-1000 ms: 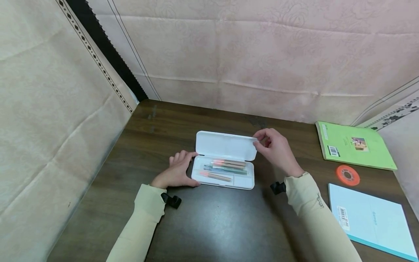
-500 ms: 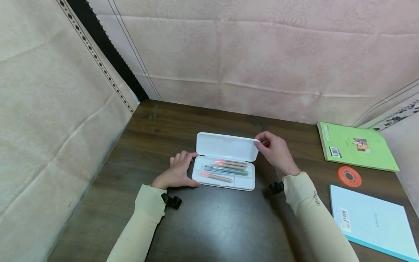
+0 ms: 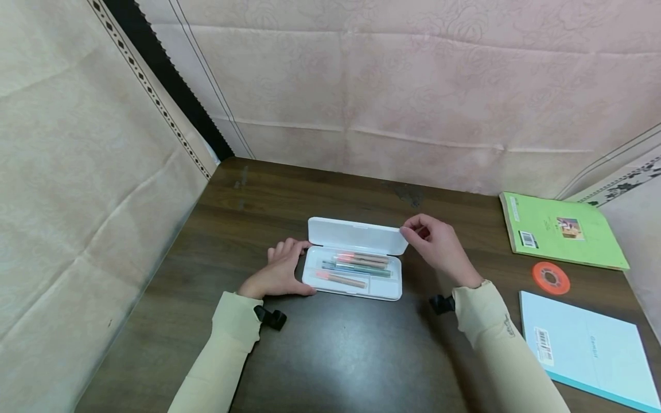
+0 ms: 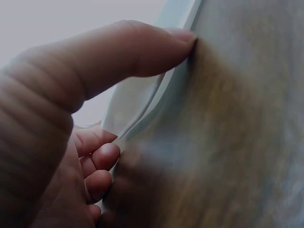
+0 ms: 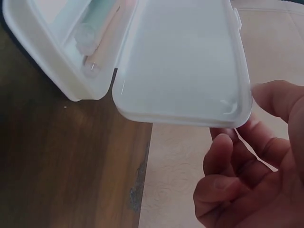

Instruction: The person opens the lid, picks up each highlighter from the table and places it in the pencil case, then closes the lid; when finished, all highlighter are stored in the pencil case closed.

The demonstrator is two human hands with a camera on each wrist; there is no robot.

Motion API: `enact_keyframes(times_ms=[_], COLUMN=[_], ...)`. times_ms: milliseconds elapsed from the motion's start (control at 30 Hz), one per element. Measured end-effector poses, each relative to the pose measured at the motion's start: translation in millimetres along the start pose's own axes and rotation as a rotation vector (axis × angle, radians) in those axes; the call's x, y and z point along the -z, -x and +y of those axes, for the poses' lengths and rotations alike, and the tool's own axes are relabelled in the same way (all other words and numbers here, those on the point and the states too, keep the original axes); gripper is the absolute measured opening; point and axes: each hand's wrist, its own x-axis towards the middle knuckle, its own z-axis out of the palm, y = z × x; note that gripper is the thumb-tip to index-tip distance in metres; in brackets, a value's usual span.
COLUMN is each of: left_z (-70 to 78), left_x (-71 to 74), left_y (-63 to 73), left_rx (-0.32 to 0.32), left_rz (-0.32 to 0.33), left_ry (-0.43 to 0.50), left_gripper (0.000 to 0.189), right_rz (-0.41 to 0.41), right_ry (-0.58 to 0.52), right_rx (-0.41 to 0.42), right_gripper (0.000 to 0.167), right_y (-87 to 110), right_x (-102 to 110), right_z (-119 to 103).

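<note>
A white pencil case [image 3: 384, 287] lies on the table with its lid [image 3: 356, 235] raised on the far side. Several pens [image 3: 361, 268] lie inside, some with pinkish ends, others bluish-green. My left hand [image 3: 279, 268] holds the left end of the case, thumb at the near corner and index finger at the back. In the left wrist view the thumb [image 4: 128, 50] presses along the case's edge. My right hand [image 3: 439, 248] pinches the lid's right outer corner, thumb on the inner side and fingers behind, as the right wrist view shows.
To the right lie a green book [image 3: 565, 249], an orange ring-shaped roll [image 3: 551, 278] and a light blue book [image 3: 588, 338]. The brown table [image 3: 341, 355] ends at a pale cloth [image 3: 392, 103] behind and another on the left.
My right hand has moved slightly toward me with the lid's corner, and the lid looks shorter in the head view as its angle changes. My left hand and the pens stay still.
</note>
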Motion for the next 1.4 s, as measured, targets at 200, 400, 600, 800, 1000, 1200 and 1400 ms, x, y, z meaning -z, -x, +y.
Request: enact_keyframes(times_ms=[200, 400, 600, 800, 1000, 1200, 1400], left_z=[-0.1, 0.1, -1.2, -1.8, -1.0, -0.6, -2.2], left_x=[1.0, 0.4, 0.0, 0.8, 1.0, 0.7, 0.8], left_y=[-0.5, -1.5, -1.3, 0.6, 0.4, -0.4, 0.4], left_rx=[0.004, 0.010, -0.004, 0.004, 0.006, 0.002, -0.009], left_rz=[0.002, -0.004, 0.004, -0.003, -0.004, -0.006, -0.014], left_ry=[-0.014, -0.039, -0.029, -0.008, -0.017, -0.031, -0.018], left_gripper=[0.100, 0.099, 0.101, 0.102, 0.102, 0.101, 0.105], right_rz=[-0.039, -0.126, -0.199, -0.260, -0.269, -0.239, -0.224], right_ry=[-0.016, -0.065, -0.101, -0.099, -0.002, 0.055, 0.063], right_rx=[0.022, 0.001, 0.006, 0.085, 0.113, 0.114, 0.102], right_gripper=[0.025, 0.029, 0.038, 0.057, 0.081, 0.085, 0.086], right_y=[13.2, 25.0, 33.2, 40.6, 42.9, 44.1, 47.0], right_x=[1, 2, -6, -19, -35, -46, -47], right_z=[-2, 4, 20, 29, 29, 29, 28])
